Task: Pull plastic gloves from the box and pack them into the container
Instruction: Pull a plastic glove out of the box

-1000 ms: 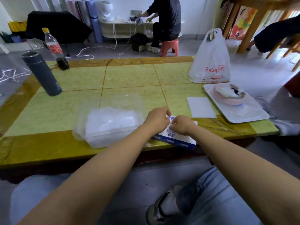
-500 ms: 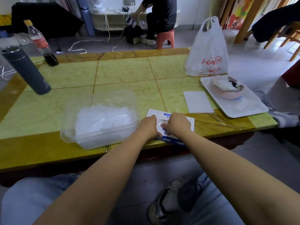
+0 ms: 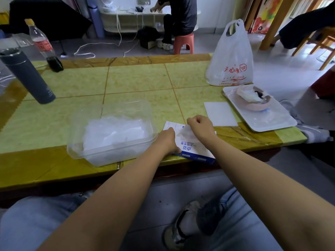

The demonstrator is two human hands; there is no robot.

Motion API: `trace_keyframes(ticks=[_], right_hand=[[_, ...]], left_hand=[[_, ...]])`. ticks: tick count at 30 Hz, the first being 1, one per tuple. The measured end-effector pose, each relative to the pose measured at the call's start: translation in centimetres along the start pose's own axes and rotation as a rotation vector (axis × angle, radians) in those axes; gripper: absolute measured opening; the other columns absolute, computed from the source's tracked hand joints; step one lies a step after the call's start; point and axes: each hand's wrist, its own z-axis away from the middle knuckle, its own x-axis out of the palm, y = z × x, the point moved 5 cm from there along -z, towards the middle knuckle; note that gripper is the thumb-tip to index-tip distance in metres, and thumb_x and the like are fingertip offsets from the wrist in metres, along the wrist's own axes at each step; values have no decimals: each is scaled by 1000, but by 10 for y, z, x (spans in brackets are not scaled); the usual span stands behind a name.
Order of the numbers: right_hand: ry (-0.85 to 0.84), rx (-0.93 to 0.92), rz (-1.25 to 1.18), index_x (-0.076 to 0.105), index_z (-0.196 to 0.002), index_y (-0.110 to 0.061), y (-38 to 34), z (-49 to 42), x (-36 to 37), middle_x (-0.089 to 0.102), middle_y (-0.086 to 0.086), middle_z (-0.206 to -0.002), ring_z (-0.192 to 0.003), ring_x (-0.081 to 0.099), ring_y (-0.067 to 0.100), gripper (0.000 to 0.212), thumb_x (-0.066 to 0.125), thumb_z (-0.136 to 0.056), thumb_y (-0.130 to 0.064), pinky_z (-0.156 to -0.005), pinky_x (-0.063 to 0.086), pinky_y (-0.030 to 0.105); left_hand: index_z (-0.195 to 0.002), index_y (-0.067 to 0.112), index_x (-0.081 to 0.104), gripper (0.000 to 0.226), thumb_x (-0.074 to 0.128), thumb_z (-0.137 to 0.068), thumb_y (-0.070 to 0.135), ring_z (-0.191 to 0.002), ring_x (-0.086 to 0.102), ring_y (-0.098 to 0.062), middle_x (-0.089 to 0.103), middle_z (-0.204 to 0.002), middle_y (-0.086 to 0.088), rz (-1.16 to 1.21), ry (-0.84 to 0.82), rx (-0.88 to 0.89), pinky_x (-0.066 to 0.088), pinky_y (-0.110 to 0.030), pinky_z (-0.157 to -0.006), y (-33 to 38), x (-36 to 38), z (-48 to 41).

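Right hand [image 3: 201,127] pinches a glove [image 3: 182,132] above the box [image 3: 196,151] the left hand [image 3: 167,140] grips; the container [image 3: 112,155] lies just left, nearer that hand.

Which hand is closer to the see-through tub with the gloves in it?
Left. The left hand sits right beside the tub, at its right wall, holding the glove box. The right hand is farther right, above the box, pinching a plastic glove.
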Motion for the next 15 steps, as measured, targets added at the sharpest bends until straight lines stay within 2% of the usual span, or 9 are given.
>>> trace_keyframes(ticks=[2,4,5,7,8,11,13,15], right_hand=[[-144,60,141,53,-88,-13,2,3,2,55,1,-83,-77,51,19,27,69,-84,-35,-66,38,29],[-265,84,374,58,-86,-8,8,5,4,58,8,-81,-77,54,21,27,73,-83,-31,-66,40,29],[-265,80,408,59,-82,-5,9,6,3,60,11,-80,-76,55,23,24,70,-85,-26,-67,42,31],[-219,18,272,64,-82,3,7,8,-1,65,13,-78,-74,57,22,23,64,-88,-19,-72,49,36],[-193,-19,152,65,-83,1,4,11,-5,64,10,-75,-71,57,20,20,60,-90,-16,-73,51,37],[-63,-87,-116,60,-79,-8,-3,16,-21,56,4,-69,-64,52,18,20,47,-95,-10,-63,49,31],[-45,-68,-161,57,-82,-11,0,15,-26,58,3,-74,-67,53,18,16,49,-95,-15,-65,46,32],[-149,-15,29,59,-85,-12,6,14,-24,61,0,-82,-75,55,16,17,64,-90,-27,-70,45,31]], left_hand=[[-126,7,43,63,77,-78,30,-109,53,-27,55,-123,-12,-29,14,5,38,-29,-74,1,1,1],[-122,8,44,58,75,-80,32,-107,54,-27,56,-121,-12,-72,28,6,37,-30,-71,2,3,3],[-121,8,45,56,74,-80,33,-107,54,-27,56,-120,-12,-87,33,5,36,-30,-70,2,3,4],[-119,8,45,55,74,-80,33,-107,55,-28,56,-120,-12,-102,41,5,36,-30,-70,2,3,4],[-119,7,46,54,74,-80,33,-107,55,-28,56,-120,-12,-106,43,6,36,-30,-70,2,3,4],[-120,7,47,53,73,-81,33,-108,56,-29,56,-121,-12,-132,47,2,37,-30,-70,3,4,3],[-120,7,48,51,71,-82,32,-109,56,-29,56,-122,-12,-152,57,6,37,-30,-71,5,6,3],[-120,7,48,49,69,-83,31,-111,55,-29,55,-124,-12,-163,69,8,36,-29,-71,6,6,4]])
